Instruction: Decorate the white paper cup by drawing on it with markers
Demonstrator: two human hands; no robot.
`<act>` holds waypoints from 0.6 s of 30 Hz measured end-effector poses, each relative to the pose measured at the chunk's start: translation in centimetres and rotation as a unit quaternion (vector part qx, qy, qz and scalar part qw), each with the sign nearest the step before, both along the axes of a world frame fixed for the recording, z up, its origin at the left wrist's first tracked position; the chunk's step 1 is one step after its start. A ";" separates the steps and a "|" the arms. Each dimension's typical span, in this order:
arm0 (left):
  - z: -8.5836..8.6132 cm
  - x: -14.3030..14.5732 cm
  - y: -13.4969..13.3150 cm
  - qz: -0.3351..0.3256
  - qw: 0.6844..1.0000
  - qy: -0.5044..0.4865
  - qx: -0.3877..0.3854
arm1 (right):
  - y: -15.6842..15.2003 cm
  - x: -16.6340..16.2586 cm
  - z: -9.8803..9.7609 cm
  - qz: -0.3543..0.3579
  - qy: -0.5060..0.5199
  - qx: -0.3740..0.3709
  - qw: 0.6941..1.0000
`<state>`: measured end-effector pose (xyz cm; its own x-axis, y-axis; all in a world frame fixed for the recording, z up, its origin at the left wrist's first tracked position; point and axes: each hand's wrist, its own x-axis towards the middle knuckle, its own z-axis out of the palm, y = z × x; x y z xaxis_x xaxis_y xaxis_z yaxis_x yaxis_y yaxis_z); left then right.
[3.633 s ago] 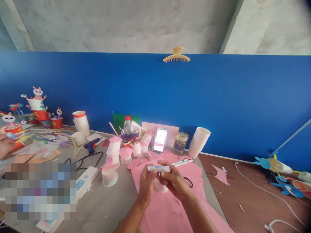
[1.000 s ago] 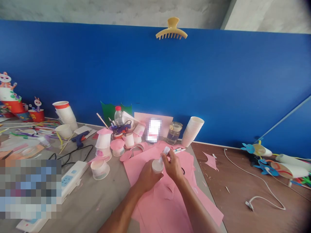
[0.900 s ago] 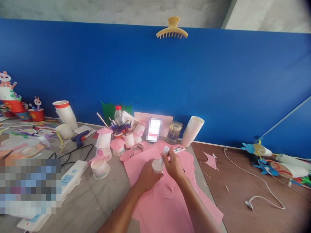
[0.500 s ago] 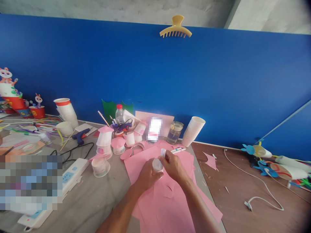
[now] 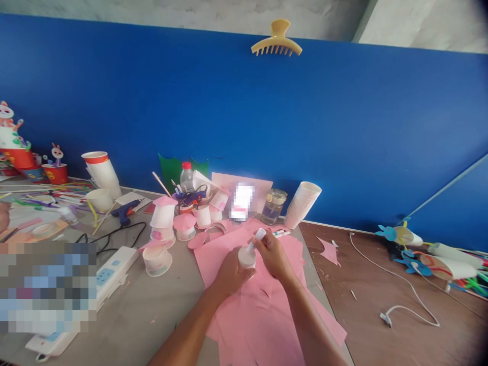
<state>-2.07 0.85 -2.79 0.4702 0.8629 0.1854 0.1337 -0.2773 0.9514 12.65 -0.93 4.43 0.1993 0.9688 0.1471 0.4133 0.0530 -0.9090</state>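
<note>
My left hand [image 5: 227,272] is closed around a small white paper cup [image 5: 247,258], its round pale end facing up. In my right hand [image 5: 272,252] is a white tube that looks like a glue stick [image 5: 260,235], pinched between thumb and fingers. The tube slants, its lower end at the far rim of the cup; whether it touches the cup is too small to tell. Both hands are above pink paper sheets [image 5: 247,325] spread on the table. Beyond them, two white pens [image 5: 281,234] lie on the paper.
A phone [image 5: 242,201] leans upright behind the paper, beside a glass jar [image 5: 273,207] and stacked paper cups [image 5: 304,204]. Pink-topped cups [image 5: 163,216] stand left. Further left are a glue gun [image 5: 124,211], a power strip [image 5: 104,277] and another person's hand [image 5: 3,216].
My right hand has tipped the glue stick, so it now slants over the cup's far rim. My left hand keeps its hold. The view has shifted slightly.
</note>
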 end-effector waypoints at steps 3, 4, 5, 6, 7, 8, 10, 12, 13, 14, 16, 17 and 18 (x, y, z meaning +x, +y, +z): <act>0.1 0.0 -0.1 0.009 1.000 0.011 -0.013 | 0.1 0.0 -0.2 0.020 0.014 0.001 1.000; 0.2 0.0 -0.2 0.013 1.000 0.014 -0.014 | 0.1 0.0 -0.2 0.021 0.004 0.004 1.000; 0.3 0.0 -0.2 0.015 1.000 0.016 -0.014 | 0.1 0.1 -0.3 0.018 -0.014 0.008 1.000; 0.5 0.0 -0.2 0.016 1.000 0.017 -0.013 | 0.0 0.2 -0.2 0.012 -0.038 0.013 0.999; 0.6 0.0 -0.3 0.016 1.000 0.018 -0.011 | 0.0 0.3 -0.2 0.004 -0.068 0.018 0.997; 0.7 0.0 -0.3 0.015 1.000 0.018 -0.006 | -0.1 0.4 -0.1 -0.002 -0.102 0.024 0.995; 0.9 0.0 -0.3 0.011 1.000 0.017 0.009 | -0.3 0.6 0.1 -0.009 -0.166 0.033 0.985; 0.9 0.0 -0.3 0.007 1.000 0.017 0.023 | -0.5 0.8 0.4 -0.007 -0.212 0.034 0.977; 0.9 0.0 -0.3 0.007 0.999 0.019 0.027 | -0.6 0.8 0.5 -0.003 -0.226 0.030 0.974; 0.8 0.0 -0.3 0.008 0.999 0.020 0.028 | -0.7 0.9 0.7 0.000 -0.236 0.025 0.971; 0.8 -0.1 -0.4 0.011 0.999 0.024 0.022 | -1.0 0.8 1.0 0.003 -0.246 0.013 0.969; 0.8 -0.1 -0.4 0.013 0.999 0.025 0.019 | -1.1 0.8 1.1 0.005 -0.248 0.009 0.969; 0.8 -0.1 -0.5 0.014 0.999 0.026 0.018 | -1.1 0.7 1.2 0.007 -0.246 0.004 0.969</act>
